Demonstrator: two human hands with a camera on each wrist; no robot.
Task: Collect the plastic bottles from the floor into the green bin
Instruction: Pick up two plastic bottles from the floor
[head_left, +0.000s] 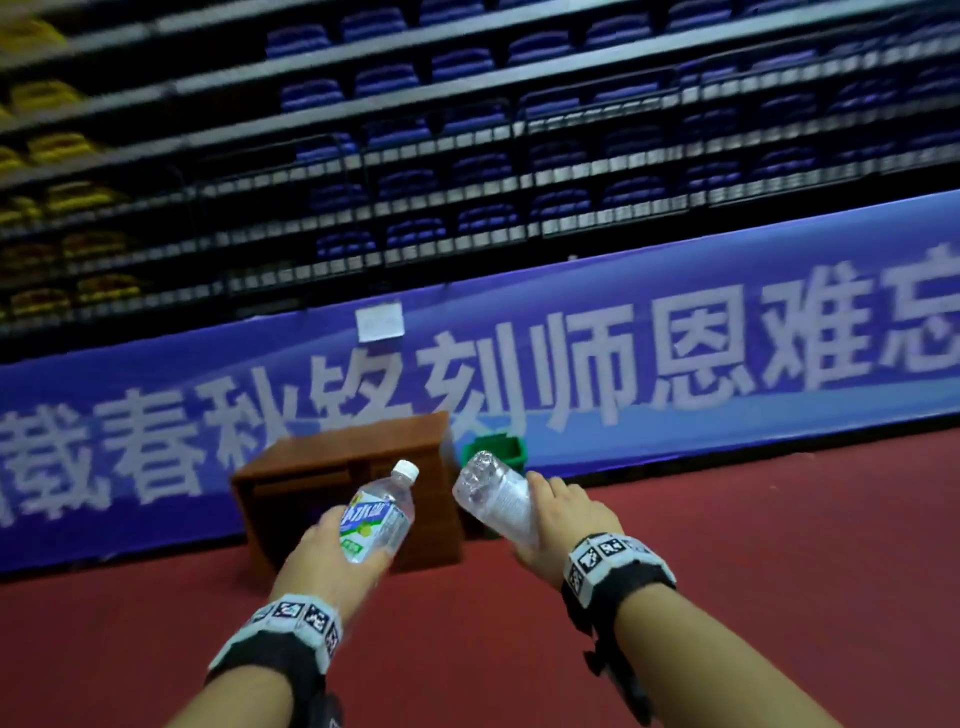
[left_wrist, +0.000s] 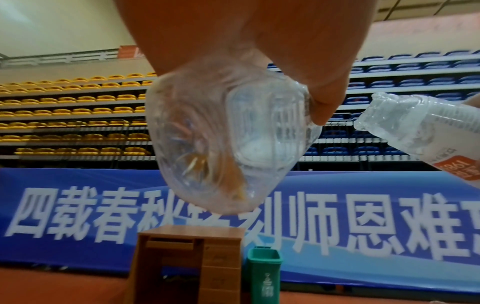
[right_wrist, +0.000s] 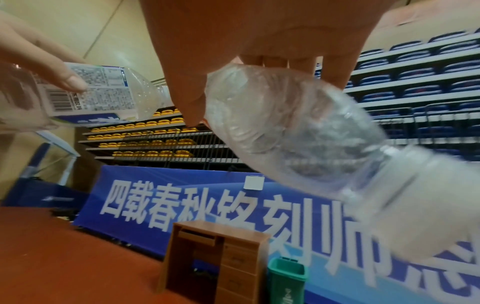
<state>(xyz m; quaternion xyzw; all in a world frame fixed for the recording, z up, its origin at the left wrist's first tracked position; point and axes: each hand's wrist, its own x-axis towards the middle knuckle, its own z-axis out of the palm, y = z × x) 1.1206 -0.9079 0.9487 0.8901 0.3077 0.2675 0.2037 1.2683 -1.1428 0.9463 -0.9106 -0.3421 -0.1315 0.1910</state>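
Note:
My left hand (head_left: 332, 551) grips a clear plastic bottle (head_left: 378, 514) with a white cap and a green and blue label; the left wrist view shows its base (left_wrist: 228, 139). My right hand (head_left: 558, 514) holds a second, crumpled clear bottle (head_left: 493, 491), base pointing forward; it fills the right wrist view (right_wrist: 298, 139). The small green bin (head_left: 496, 451) stands on the red floor ahead, against the blue banner, partly hidden behind the right bottle. It shows open-topped in the wrist views (left_wrist: 263, 273) (right_wrist: 287, 281).
A brown wooden desk (head_left: 353, 478) stands just left of the bin. A long blue banner (head_left: 675, 353) with white characters runs behind both. Above it rise railings and rows of blue and yellow seats. Red floor (head_left: 779, 545) spreads around me.

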